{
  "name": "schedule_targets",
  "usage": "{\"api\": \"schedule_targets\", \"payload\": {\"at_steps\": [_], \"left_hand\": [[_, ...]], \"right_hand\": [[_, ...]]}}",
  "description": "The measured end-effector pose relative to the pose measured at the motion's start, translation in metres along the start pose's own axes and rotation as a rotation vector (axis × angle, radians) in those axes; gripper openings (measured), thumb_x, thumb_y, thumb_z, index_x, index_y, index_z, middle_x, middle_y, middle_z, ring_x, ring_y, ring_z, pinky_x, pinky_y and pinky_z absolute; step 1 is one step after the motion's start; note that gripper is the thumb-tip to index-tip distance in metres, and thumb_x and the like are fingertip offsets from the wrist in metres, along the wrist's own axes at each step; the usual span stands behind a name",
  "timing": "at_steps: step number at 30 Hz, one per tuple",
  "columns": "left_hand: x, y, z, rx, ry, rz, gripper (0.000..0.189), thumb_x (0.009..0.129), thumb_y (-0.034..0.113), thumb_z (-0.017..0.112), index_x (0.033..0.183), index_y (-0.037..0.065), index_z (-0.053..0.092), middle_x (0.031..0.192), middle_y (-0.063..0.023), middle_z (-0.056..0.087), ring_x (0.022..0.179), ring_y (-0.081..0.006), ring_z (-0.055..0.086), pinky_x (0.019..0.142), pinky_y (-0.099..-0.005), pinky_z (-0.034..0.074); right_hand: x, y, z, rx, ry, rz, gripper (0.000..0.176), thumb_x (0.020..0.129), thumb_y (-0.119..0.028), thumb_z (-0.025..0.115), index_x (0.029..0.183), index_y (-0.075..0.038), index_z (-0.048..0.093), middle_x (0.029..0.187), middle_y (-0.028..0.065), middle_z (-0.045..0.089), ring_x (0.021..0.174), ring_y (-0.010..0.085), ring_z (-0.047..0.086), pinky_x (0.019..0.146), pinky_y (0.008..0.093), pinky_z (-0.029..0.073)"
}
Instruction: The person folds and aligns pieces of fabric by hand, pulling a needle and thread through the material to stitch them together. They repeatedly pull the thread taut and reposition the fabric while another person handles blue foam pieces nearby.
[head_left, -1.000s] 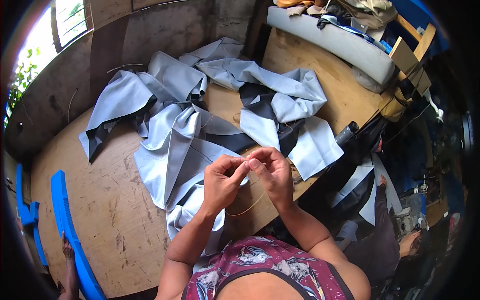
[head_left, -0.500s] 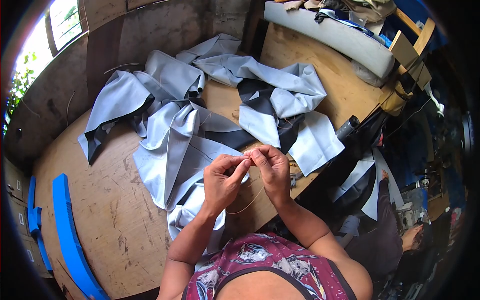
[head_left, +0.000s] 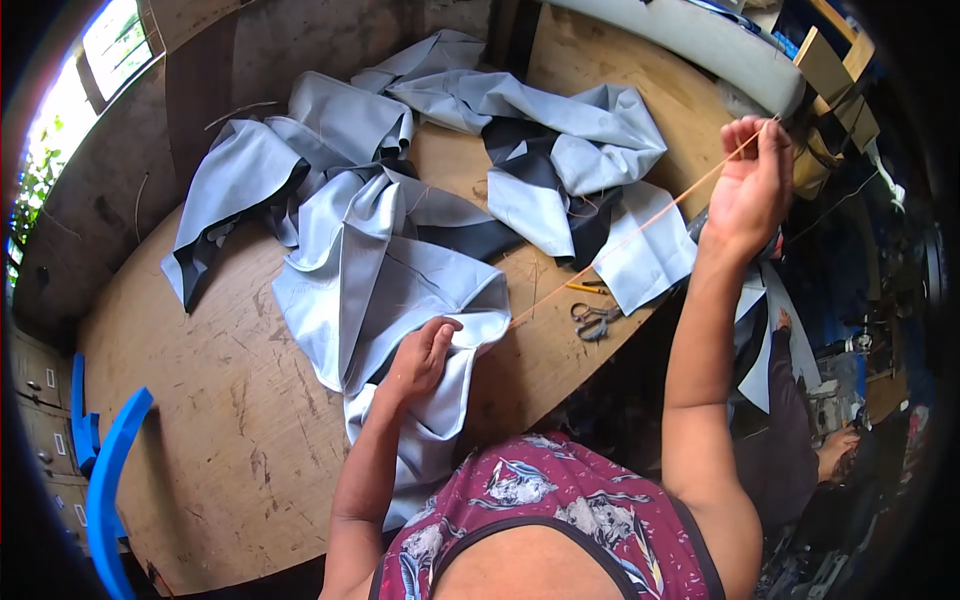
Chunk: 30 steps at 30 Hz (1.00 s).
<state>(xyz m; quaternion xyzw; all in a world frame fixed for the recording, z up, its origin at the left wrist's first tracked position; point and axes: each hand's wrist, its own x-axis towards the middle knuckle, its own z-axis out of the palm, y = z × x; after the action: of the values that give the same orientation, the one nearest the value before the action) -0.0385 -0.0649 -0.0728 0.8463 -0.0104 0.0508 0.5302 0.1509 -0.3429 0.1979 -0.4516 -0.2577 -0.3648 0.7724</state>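
Observation:
My right hand [head_left: 752, 190] is raised at the right, its thumb and forefinger pinched on an orange thread [head_left: 660, 212]. If a needle is in that pinch, it is too small to make out. The thread runs taut down and left to the edge of a grey fabric piece [head_left: 400, 290] with dark backing. At that piece, my left hand [head_left: 422, 360] grips the cloth near the seam, thumb on top and the other fingers partly hidden. Between the hands, scissors [head_left: 594, 320] and a yellow pencil-like stick [head_left: 587, 288] lie on the wooden table [head_left: 230, 420].
More grey fabric [head_left: 560, 130] is heaped across the table's far side. Blue curved strips [head_left: 118, 490] are at the left edge. A padded grey slab [head_left: 700, 50] lies at the back right. Low at the right, another person's dark sleeve [head_left: 775, 440] shows beyond the table edge.
My hands were together at the centre; now the right is up and far to the right, stretching the thread. My left hand has moved down onto the cloth. The scissors have come into clear view.

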Motion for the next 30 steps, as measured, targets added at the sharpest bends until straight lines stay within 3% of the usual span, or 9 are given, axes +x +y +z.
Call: {"api": "schedule_targets", "payload": {"at_steps": [6, 8, 10, 12, 14, 18, 22, 27, 30], "left_hand": [[0.002, 0.018, -0.004, -0.040, 0.163, -0.044, 0.016, 0.098, 0.014, 0.049, 0.105, 0.003, 0.057, 0.093, -0.0189, 0.065, 0.084, -0.0374, 0.063, 0.076, -0.0422, 0.049], [0.003, 0.018, -0.009, -0.067, 0.125, 0.070, 0.013, 0.095, 0.008, 0.051, 0.105, 0.003, 0.058, 0.095, -0.0177, 0.065, 0.085, -0.0356, 0.063, 0.076, -0.0409, 0.049], [0.008, 0.024, -0.014, -0.095, 0.097, 0.180, 0.014, 0.092, 0.003, 0.053, 0.105, 0.003, 0.058, 0.097, -0.0166, 0.065, 0.086, -0.0338, 0.063, 0.076, -0.0397, 0.050], [0.012, 0.046, -0.026, -0.020, -0.112, 0.292, 0.018, 0.087, -0.003, 0.054, 0.102, 0.004, 0.061, 0.099, -0.0159, 0.064, 0.090, -0.0334, 0.063, 0.078, -0.0378, 0.050], [0.018, 0.065, -0.033, 0.066, -0.183, 0.286, 0.024, 0.086, -0.004, 0.054, 0.105, 0.006, 0.064, 0.098, -0.0162, 0.063, 0.093, -0.0341, 0.062, 0.081, -0.0379, 0.050], [0.035, 0.076, -0.040, 0.349, -0.317, 0.365, 0.024, 0.084, 0.004, 0.062, 0.105, 0.010, 0.071, 0.104, -0.0181, 0.062, 0.098, -0.0347, 0.060, 0.087, -0.0388, 0.048], [0.045, 0.082, -0.053, 0.653, -0.169, 0.579, 0.015, 0.079, 0.015, 0.072, 0.092, 0.008, 0.072, 0.098, -0.0143, 0.063, 0.096, -0.0303, 0.061, 0.086, -0.0383, 0.047], [0.041, 0.110, -0.066, 0.462, -0.373, 0.012, 0.021, 0.082, 0.020, 0.071, 0.091, 0.001, 0.071, 0.073, -0.0146, 0.066, 0.071, -0.0286, 0.065, 0.068, -0.0374, 0.051], [0.035, 0.094, -0.052, 0.139, -0.339, -0.220, 0.027, 0.089, 0.022, 0.066, 0.098, -0.003, 0.071, 0.084, -0.0136, 0.072, 0.077, -0.0206, 0.068, 0.072, -0.0329, 0.051]], "right_hand": [[0.017, 0.035, -0.030, -0.109, -0.051, 0.208, 0.015, 0.095, -0.017, 0.061, 0.094, -0.002, 0.062, 0.092, 0.0096, 0.067, 0.083, 0.0162, 0.065, 0.080, 0.0304, 0.054], [0.005, 0.049, -0.036, -0.773, -0.133, -0.199, 0.018, 0.095, -0.018, 0.062, 0.102, -0.001, 0.060, 0.106, 0.0123, 0.066, 0.096, 0.0167, 0.065, 0.085, 0.0292, 0.053], [-0.033, 0.033, -0.024, -0.693, -0.187, -0.246, 0.025, 0.092, -0.016, 0.064, 0.110, 0.000, 0.057, 0.112, 0.0128, 0.065, 0.092, 0.0156, 0.066, 0.085, 0.0297, 0.052], [-0.098, 0.008, -0.017, -0.398, -0.446, 0.084, 0.026, 0.090, -0.012, 0.067, 0.109, 0.003, 0.059, 0.106, 0.0151, 0.065, 0.095, 0.0161, 0.062, 0.084, 0.0286, 0.049], [-0.151, 0.004, -0.012, -0.296, -0.978, 0.098, 0.021, 0.081, -0.023, 0.077, 0.082, -0.005, 0.066, 0.078, 0.0073, 0.067, 0.071, 0.0203, 0.064, 0.066, 0.0325, 0.051], [-0.244, 0.017, -0.020, -0.878, -1.480, 0.395, 0.053, 0.084, -0.054, 0.065, 0.104, -0.005, 0.064, 0.087, 0.0155, 0.068, 0.087, 0.0358, 0.066, 0.076, 0.0437, 0.052], [-0.296, 0.025, -0.033, -0.463, -1.158, 0.702, 0.039, 0.090, -0.039, 0.064, 0.100, -0.001, 0.063, 0.080, 0.0151, 0.067, 0.076, 0.0244, 0.067, 0.073, 0.0373, 0.052], [-0.272, 0.010, -0.039, -0.206, -0.787, 1.253, 0.024, 0.093, -0.024, 0.063, 0.094, 0.000, 0.063, 0.075, 0.0116, 0.066, 0.068, 0.0150, 0.063, 0.068, 0.0322, 0.050], [-0.244, -0.013, -0.026, -0.357, -1.080, 0.805, 0.023, 0.092, -0.022, 0.062, 0.092, 0.002, 0.063, 0.072, 0.0133, 0.064, 0.065, 0.0173, 0.063, 0.064, 0.0323, 0.049]]}}
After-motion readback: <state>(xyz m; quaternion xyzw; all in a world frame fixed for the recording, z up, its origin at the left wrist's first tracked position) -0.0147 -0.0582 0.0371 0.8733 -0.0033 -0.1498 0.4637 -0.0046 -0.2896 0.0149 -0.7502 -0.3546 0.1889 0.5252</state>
